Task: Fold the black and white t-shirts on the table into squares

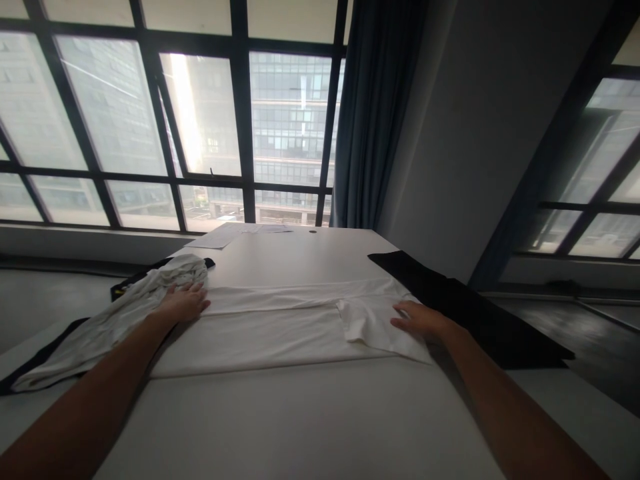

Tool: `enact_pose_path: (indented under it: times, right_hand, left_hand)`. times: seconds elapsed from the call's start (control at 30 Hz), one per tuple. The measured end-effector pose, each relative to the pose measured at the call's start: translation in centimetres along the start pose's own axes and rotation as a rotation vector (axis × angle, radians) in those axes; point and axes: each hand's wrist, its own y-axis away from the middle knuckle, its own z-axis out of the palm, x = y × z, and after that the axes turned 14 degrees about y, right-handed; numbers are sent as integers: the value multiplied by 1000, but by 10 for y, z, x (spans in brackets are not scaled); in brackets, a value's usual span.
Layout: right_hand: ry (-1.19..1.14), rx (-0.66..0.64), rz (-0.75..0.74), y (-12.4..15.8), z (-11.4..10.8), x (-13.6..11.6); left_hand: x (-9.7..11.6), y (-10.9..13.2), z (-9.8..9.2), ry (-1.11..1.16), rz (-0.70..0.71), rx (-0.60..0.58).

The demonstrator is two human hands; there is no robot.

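Note:
A white T-shirt (280, 330) lies sideways across the table, folded lengthwise into a long strip, with a sleeve turned back over its right part. My left hand (184, 303) rests on the strip's left end, fingers spread, beside a crumpled white garment (120, 320). At the other end, my right hand (417, 319) touches the T-shirt with its fingers apart and slightly bent. Neither hand is closed around cloth. Dark cloth shows from under the crumpled garment at the left.
The white table (295, 420) reaches toward the windows. Folded black cloth (465, 307) lies along its right edge. Sheets of paper (215, 238) are at the far left, near a small round dark spot (313, 231). A blue curtain (373, 120) hangs behind, next to a pillar.

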Motion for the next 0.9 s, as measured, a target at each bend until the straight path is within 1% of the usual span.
enact_pose_path:
  times: [0.03, 0.07, 0.1, 0.13, 0.2, 0.23, 0.27, 0.3, 0.37, 0.4, 0.5, 0.6, 0.7, 0.77, 0.83, 0.9]
  right_hand:
    - [11, 47, -6, 0, -1, -4]
    - [6, 93, -26, 1, -1, -10]
    - [-14, 119, -61, 1, -1, -16]
    - [-42, 111, -105, 2, -1, -23]
    - [-74, 2, -167, 4, 1, -37]
    - [-68, -66, -172, 5, 3, -43]
    - [-52, -121, -163, 6, 5, -49]
    - [-34, -151, -146, 6, 7, -54]
    - [-10, -160, -114, 5, 10, -60]
    - [-6, -160, -104, 3, 11, -61]
    - [4, -175, -89, -7, 10, -62]
    - [17, -175, -82, -25, 7, -62]
    - [32, -165, -67, -48, 4, -64]
    - [35, -134, -52, -62, 3, -68]
    - [27, -84, -29, -73, 5, -72]
    - [13, -23, -26, -76, 10, -73]
  left_hand:
    - [5, 3, 0, -4, 17, 8]
    - [11, 8, 0, 7, 41, -13]
    - [18, 13, 1, 34, 70, -65]
    - [25, 19, 4, 71, 97, -141]
    - [40, 31, 10, 138, 124, -283]
    - [46, 36, 14, 155, 117, -307]
    - [52, 39, 19, 159, 97, -291]
    - [56, 40, 22, 155, 75, -251]
    - [61, 38, 28, 150, 47, -175]
    - [61, 34, 30, 151, 42, -158]
    - [59, 17, 32, 155, 52, -146]
    - [55, -5, 32, 158, 73, -129]
    - [52, -29, 31, 161, 83, -90]
    - [52, -42, 31, 161, 94, -63]
    - [55, -51, 30, 158, 102, -49]
    - [56, -52, 29, 148, 105, -41]
